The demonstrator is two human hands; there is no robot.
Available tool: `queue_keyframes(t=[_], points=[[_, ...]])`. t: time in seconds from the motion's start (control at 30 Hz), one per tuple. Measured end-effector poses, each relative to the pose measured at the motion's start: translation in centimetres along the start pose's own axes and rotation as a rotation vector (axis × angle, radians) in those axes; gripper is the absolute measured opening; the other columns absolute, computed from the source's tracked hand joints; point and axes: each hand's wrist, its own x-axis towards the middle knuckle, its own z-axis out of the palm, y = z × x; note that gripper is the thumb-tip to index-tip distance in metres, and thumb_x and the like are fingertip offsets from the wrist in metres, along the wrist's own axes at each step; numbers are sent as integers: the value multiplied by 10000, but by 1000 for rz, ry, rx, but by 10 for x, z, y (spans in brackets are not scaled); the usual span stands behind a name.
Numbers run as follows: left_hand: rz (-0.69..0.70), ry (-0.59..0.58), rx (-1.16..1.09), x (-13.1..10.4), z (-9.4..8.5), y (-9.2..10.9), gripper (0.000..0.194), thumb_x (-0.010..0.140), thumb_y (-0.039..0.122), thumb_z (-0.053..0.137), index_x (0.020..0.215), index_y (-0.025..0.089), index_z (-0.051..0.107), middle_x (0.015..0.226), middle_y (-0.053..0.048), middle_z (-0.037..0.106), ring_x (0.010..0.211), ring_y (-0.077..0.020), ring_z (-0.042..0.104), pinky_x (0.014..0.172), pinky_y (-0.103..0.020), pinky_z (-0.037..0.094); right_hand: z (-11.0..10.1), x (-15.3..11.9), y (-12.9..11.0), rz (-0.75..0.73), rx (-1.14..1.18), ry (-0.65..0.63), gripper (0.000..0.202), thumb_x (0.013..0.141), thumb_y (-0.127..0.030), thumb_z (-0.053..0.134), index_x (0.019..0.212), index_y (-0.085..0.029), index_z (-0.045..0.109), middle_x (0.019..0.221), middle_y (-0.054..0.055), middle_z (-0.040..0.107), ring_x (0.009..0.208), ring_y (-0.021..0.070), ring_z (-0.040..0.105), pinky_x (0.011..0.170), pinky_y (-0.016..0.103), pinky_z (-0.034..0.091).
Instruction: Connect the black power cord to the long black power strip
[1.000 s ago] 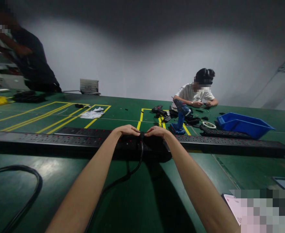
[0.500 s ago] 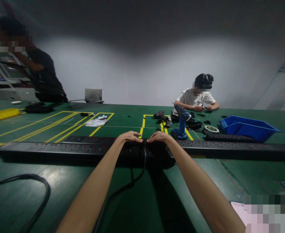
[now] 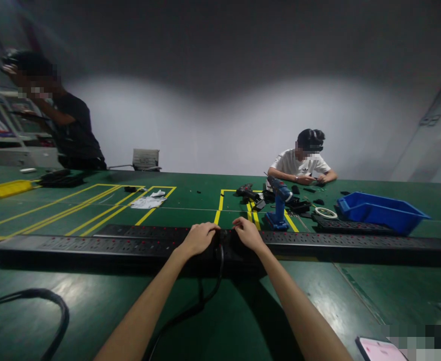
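Observation:
Long black power strips with rows of sockets lie across the table, one to the left (image 3: 73,250) and one to the right (image 3: 356,246). Between my hands a black cable (image 3: 221,265) comes out at the middle and curves down toward me. My left hand (image 3: 201,236) is closed over the left strip's inner end, fingertips just left of the cable. On the other side, my right hand (image 3: 247,232) has its fingers bent and slightly apart over the dark end parts, with nothing visible in them. The undersides of both hands are hidden.
A blue cordless drill (image 3: 278,203) stands beyond my right hand, near another drill (image 3: 247,193) and black parts. Farther right is a blue bin (image 3: 382,210). A thick cable (image 3: 57,298) loops at left; a phone (image 3: 380,348) lies at right. Two other people are across the table.
My hands have moved apart from the cable's end, the right one lifting its fingers away. The view has tilted up a little, so everything sits lower.

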Motion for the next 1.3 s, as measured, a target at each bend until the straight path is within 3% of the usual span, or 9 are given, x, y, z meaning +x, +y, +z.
queue_keyframes(t=[0.13, 0.33, 0.77, 1.3], points=[[-11, 42, 103, 1, 2, 9, 335, 918, 209, 379, 1107, 248, 653, 1119, -51, 685, 1050, -216, 609, 964, -349, 385, 0, -1, 2, -32, 9, 7, 277, 820, -113, 460, 1002, -216, 641, 961, 16, 708, 911, 155, 635, 781, 227, 430], [-95, 35, 138, 6, 8, 22, 299, 921, 209, 369, 1027, 234, 648, 1065, -76, 683, 1022, -236, 611, 927, -376, 389, -2, -5, 0, -53, -73, -15, 215, 818, -167, 515, 959, -226, 667, 977, 24, 705, 904, 166, 632, 762, 226, 427], [-103, 70, 93, 3, 13, 18, 237, 938, 214, 370, 1068, 210, 568, 1062, -82, 652, 1032, -219, 588, 926, -352, 381, -2, -8, -5, -80, -123, -42, 162, 806, -222, 583, 924, -214, 694, 952, 33, 708, 892, 167, 628, 772, 228, 424], [-85, 99, 91, 0, 13, 21, 278, 912, 196, 380, 1047, 233, 620, 1060, -69, 667, 1008, -222, 601, 920, -344, 402, -4, -9, -6, -66, -126, -52, 161, 823, -248, 577, 928, -222, 697, 954, 36, 707, 899, 177, 625, 773, 233, 424]])
